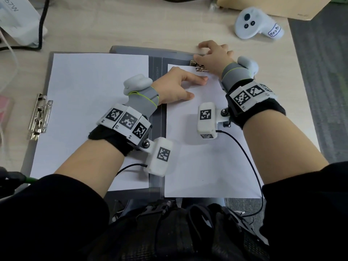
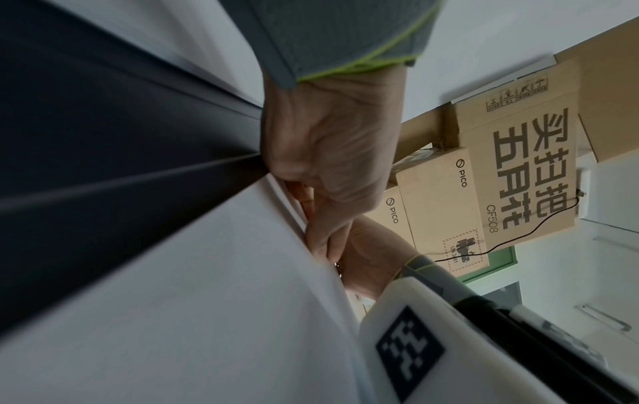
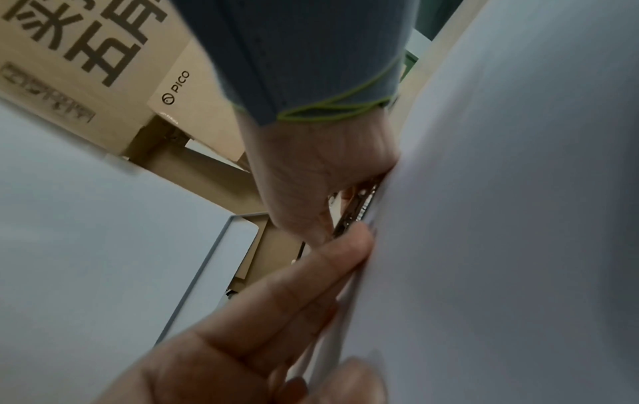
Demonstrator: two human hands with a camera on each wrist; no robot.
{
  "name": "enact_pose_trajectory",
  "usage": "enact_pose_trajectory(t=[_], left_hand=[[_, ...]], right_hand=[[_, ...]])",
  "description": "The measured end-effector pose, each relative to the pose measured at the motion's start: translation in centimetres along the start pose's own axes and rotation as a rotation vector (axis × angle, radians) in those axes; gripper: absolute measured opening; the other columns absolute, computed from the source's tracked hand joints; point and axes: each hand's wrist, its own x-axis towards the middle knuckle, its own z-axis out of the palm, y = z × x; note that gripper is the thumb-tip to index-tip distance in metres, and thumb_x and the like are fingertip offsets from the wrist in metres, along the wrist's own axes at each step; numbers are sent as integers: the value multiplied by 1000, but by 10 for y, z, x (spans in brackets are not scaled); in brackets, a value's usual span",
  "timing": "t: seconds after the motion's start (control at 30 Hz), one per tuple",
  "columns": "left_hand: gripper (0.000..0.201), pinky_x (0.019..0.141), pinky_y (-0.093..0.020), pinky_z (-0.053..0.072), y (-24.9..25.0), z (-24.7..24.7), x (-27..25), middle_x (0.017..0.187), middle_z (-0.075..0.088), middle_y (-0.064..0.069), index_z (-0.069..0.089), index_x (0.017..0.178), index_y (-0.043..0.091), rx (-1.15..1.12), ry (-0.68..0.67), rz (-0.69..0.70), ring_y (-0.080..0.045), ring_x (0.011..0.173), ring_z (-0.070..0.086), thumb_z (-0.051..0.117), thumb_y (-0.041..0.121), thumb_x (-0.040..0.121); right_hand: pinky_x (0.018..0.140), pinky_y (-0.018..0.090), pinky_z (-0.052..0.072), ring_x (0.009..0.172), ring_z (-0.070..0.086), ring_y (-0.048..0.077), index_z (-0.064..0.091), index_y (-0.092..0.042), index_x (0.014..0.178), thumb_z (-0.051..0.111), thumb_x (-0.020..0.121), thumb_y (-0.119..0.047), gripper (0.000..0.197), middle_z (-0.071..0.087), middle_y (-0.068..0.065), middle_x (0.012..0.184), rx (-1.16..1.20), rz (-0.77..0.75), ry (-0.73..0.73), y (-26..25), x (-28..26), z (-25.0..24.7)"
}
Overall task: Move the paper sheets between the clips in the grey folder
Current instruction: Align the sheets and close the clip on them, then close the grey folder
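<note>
The grey folder (image 1: 157, 59) lies open on the desk (image 1: 90, 27), one paper sheet (image 1: 94, 102) on its left half beside the left clip (image 1: 39, 116). The left hand (image 1: 177, 87) presses flat, fingers straight, on the right sheet (image 1: 203, 162). The right hand (image 1: 214, 55) pinches the top clip (image 1: 198, 66) at that sheet's upper edge.

Words and numbers on the boxes and the controller

The brown cardboard box (image 2: 539, 175) has big Chinese letters, and under them "CF508". A smaller tan box (image 2: 446, 207) says "PICO" next to a round logo, and its stamp says "UN 3481". In the right wrist view, a box (image 3: 193, 101) says "PICO" too. The white controller (image 1: 258, 23) has a handwritten label, too messy to read for sure.
</note>
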Motion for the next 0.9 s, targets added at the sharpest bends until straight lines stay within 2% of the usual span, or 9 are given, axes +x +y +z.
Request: enact_pose_trajectory(t=[0.27, 0.37, 0.43, 0.53, 0.63, 0.7, 0.77, 0.83, 0.9], left_hand=[[51, 117, -21, 26, 6, 0, -5, 138, 55, 4, 59, 126, 11, -7, -18, -33, -3, 132, 43, 55, -10, 79], [50, 114, -17, 23, 14, 1, -10, 140, 51, 5, 58, 127, 12, 10, -38, -63, -5, 134, 41, 54, -8, 82], [48, 102, -10, 25, 22, 2, -17, 139, 50, 7, 58, 126, 16, 83, -11, -62, -6, 130, 44, 56, -4, 83], [45, 94, -10, 30, 31, 3, -28, 131, 54, 7, 59, 125, 15, 136, 30, -45, -7, 116, 52, 55, -2, 84], [42, 93, -7, 36, 33, 6, -43, 128, 57, 3, 56, 126, 10, 135, 63, -38, -2, 110, 55, 50, -4, 87], [42, 88, -4, 40, 34, 7, -59, 132, 58, -2, 56, 126, 7, 115, 91, -16, -2, 120, 49, 49, -5, 87], [41, 92, -10, 41, 32, 8, -74, 132, 58, -6, 56, 125, 6, 84, 113, -15, -10, 127, 49, 49, -6, 87], [40, 95, -15, 42, 28, 9, -89, 131, 59, -10, 56, 124, 5, 60, 151, -20, -14, 127, 51, 49, -7, 87], [38, 87, -7, 44, 26, 8, -103, 128, 60, -12, 57, 122, 3, 51, 218, -14, -14, 119, 55, 50, -8, 86]], right_hand=[[95, 25, 23, 132, 29, 24, 49, -28, 131, 46, 91, -37, 41, 47, 1, 127, 73, -53, 35, 1, -21, -8], [106, 30, 21, 135, 25, 22, 51, -30, 129, 46, 91, -34, 39, 44, 1, 137, 87, -92, 58, 5, -37, -12], [114, 39, 22, 134, 26, 23, 54, -29, 126, 49, 89, -29, 37, 45, 2, 134, 105, -126, 68, 7, -52, -14], [111, 43, 30, 132, 28, 23, 60, -29, 119, 52, 87, -25, 34, 53, -6, 115, 158, -149, 50, 9, -68, -13], [108, 43, 35, 129, 36, 22, 65, -29, 109, 53, 83, -24, 29, 61, -4, 113, 229, -149, 25, 9, -85, -10], [109, 40, 37, 127, 46, 21, 67, -22, 105, 57, 82, -20, 25, 64, -3, 111, 287, -189, 26, 9, -100, -7], [104, 33, 41, 120, 53, 19, 67, -17, 104, 58, 84, -17, 22, 65, 4, 117, 311, -212, 19, 7, -113, -2], [90, 24, 42, 105, 56, 14, 66, -10, 110, 57, 86, -13, 25, 65, 7, 119, 312, -225, -3, 6, -127, 4], [85, 21, 40, 98, 54, 11, 65, -4, 113, 56, 88, -9, 27, 65, 11, 119, 316, -247, -15, 2, -138, 10]])
